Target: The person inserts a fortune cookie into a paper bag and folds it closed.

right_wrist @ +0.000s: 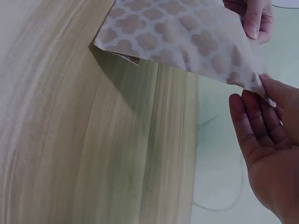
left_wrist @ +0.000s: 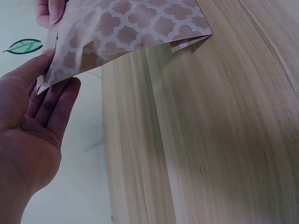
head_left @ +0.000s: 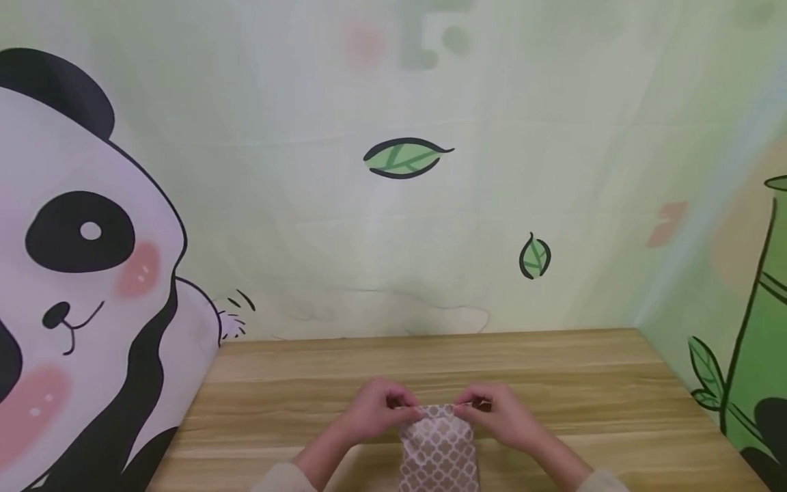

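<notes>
A tan paper bag [head_left: 438, 451] with a white lattice print stands between both hands near the table's front. My left hand [head_left: 376, 411] pinches its top left corner between thumb and fingers. On the other side, my right hand [head_left: 501, 415] pinches the top right corner. In the left wrist view the bag [left_wrist: 135, 23] slants from the left hand [left_wrist: 35, 112] down to the wood, a small folded flap showing at its lower edge. The right wrist view has the bag [right_wrist: 177, 35] held at its rim by the right hand [right_wrist: 275, 135]. The bag's inside is hidden.
The wood-grain table [head_left: 289, 383] runs back to a pale green printed cloth backdrop [head_left: 295, 205]. A large printed panda [head_left: 92, 287] is at left, printed bamboo [head_left: 759, 328] at right.
</notes>
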The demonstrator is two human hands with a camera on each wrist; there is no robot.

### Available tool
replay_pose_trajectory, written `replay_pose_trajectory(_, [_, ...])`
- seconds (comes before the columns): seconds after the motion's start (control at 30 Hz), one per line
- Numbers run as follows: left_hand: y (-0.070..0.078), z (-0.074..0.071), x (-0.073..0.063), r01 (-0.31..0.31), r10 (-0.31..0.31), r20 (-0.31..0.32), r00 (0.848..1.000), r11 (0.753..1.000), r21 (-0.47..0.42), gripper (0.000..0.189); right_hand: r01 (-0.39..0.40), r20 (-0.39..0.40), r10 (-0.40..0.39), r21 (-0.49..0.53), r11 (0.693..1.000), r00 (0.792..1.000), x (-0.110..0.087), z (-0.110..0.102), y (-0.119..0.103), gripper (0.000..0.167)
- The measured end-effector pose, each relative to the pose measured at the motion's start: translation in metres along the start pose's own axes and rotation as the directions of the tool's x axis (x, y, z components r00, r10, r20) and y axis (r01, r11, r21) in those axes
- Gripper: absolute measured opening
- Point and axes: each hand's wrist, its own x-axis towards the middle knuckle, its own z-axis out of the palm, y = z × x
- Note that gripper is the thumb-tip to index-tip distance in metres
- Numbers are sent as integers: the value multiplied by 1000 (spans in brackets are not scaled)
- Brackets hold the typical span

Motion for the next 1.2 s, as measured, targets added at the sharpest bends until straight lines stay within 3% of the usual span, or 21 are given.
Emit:
replay_pose_trajectory(0.27, [-1, -5, -4, 8, -8, 8, 1000, 1000, -12, 11, -89, -40, 92, 55, 994, 995, -5, -1, 5, 12])
replay_pose_trajectory(0.53, [-5, -8, -9, 28, -28, 5, 1000, 997, -69, 9, -109, -70, 112, 51, 993, 991, -9, -1, 6, 10])
replay_pose_trajectory(0.67, [-5, -8, -8, 41, -40, 7, 999, 998, -54, 9, -119, -81, 121, 27, 992, 989, -9, 1, 7, 11])
replay_pose_trajectory(1.03, [-16, -15, -11, 72, -65, 76, 995, 993, -95, 9, -154, -59, 154, -6, 988, 986, -6, 5, 11, 11])
replay_pose_trajectory(1.2, [-19, -15, -10, 97, -90, 75, 993, 991, -94, 8, -153, -31, 154, 22, 988, 988, -4, 6, 15, 13])
